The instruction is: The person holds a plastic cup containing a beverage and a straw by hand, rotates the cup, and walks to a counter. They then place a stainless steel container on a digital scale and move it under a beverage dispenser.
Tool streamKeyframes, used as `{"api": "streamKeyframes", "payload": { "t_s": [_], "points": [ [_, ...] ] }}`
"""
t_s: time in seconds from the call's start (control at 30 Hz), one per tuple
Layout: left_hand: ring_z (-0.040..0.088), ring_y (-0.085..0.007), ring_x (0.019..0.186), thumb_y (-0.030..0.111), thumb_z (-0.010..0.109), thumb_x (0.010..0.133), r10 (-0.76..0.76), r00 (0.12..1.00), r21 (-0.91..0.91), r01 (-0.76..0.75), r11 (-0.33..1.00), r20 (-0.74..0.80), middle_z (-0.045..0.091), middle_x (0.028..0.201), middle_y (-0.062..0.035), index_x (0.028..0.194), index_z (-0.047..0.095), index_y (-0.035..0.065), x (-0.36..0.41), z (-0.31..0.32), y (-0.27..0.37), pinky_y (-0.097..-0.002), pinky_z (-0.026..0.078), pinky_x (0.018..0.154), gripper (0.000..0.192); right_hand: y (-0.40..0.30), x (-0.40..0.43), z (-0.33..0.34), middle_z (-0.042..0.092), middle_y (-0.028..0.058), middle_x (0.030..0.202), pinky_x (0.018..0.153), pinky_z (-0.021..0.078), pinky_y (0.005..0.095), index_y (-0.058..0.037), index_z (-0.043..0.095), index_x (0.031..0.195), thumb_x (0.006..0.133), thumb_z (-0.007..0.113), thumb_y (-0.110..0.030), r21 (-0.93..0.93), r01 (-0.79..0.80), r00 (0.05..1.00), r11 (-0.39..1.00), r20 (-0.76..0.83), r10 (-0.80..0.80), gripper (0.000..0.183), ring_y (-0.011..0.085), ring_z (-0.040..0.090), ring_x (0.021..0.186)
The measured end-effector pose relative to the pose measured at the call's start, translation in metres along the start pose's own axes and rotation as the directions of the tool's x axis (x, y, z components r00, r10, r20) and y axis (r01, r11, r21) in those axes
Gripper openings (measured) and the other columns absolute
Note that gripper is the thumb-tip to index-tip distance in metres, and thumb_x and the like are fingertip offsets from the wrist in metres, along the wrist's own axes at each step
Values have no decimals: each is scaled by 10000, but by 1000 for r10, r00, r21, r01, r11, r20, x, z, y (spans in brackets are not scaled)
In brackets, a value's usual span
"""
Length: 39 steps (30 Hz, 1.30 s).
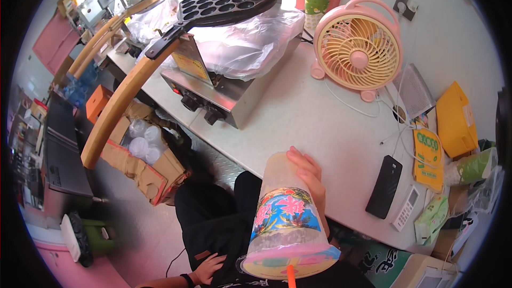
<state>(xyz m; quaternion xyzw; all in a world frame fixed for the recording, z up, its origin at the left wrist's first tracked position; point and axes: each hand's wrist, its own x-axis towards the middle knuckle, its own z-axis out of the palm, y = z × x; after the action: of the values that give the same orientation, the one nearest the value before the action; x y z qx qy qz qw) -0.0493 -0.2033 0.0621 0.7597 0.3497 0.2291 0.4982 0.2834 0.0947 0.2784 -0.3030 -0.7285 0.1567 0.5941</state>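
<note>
My right hand (312, 178) is wrapped around the far side of a translucent plastic drink cup (270, 196). The cup is tilted, its sealed film lid towards me, and an orange straw (291, 276) sticks out of the lid. A colourful printed band with writing circles its middle; my thumb and palm are partly hidden behind it. My left hand (210, 269), with a black band at the wrist, rests on my dark clothing, holding nothing. Beyond the cup stands the white tabletop (288, 116).
A bubble waffle iron (228, 0) with a wooden handle (120, 108) juts over the table edge. Plastic film covers its steel base (240, 106). A pink fan (358, 58), black phone-like device (384, 188) and remote control (405, 208) stand or lie rightward. A cardboard box (140, 176) sits below left.
</note>
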Motion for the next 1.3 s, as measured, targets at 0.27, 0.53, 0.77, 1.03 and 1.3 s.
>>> {"api": "streamKeyframes", "payload": {
  "t_s": [0.27,0.53,0.77,1.03,1.3],
  "points": [
    [358,-457,1308,440,402,915,-97,994,95,93,991,44,382,1403,-266,1419,343,91,16,-2,22,-618,202,1097,616,-2,1,2,522,217,1326,1059,270,500,-122,407,1289,777,750,-154,9,7,1000,1000,19,-7,617,399,506,1238],
    [343,-409,1346,442,453,888,83,996,12,-83,997,-25,376,1439,-231,1421,348,98,10,-3,1,-592,178,1113,643,-3,-14,-4,482,202,1367,1025,361,465,-91,388,1327,794,740,-150,142,-115,993,983,-10,118,642,340,465,1274],
    [415,-380,1306,387,525,837,20,998,27,-19,999,-64,429,1398,-234,1323,456,57,5,-1,8,-567,204,1115,591,-7,-16,-9,481,142,1306,1014,403,385,40,332,1377,729,836,-262,398,-522,845,755,122,520,874,225,488,1204],
    [411,-390,1311,378,435,806,-29,999,95,31,995,-16,408,1415,-239,1350,430,66,8,-5,16,-564,195,1123,627,-9,-12,-5,576,144,1202,969,419,349,43,423,1300,735,823,-312,407,-455,872,792,24,489,778,222,564,1121],
    [548,-373,1131,159,533,779,-73,996,260,85,962,-55,574,1214,-212,1207,548,46,26,-22,33,-482,395,1009,443,-12,-10,-3,531,143,1252,988,401,349,49,393,1330,779,771,-434,460,-497,846,736,65,530,824,217,528,1161]
  ]
}}
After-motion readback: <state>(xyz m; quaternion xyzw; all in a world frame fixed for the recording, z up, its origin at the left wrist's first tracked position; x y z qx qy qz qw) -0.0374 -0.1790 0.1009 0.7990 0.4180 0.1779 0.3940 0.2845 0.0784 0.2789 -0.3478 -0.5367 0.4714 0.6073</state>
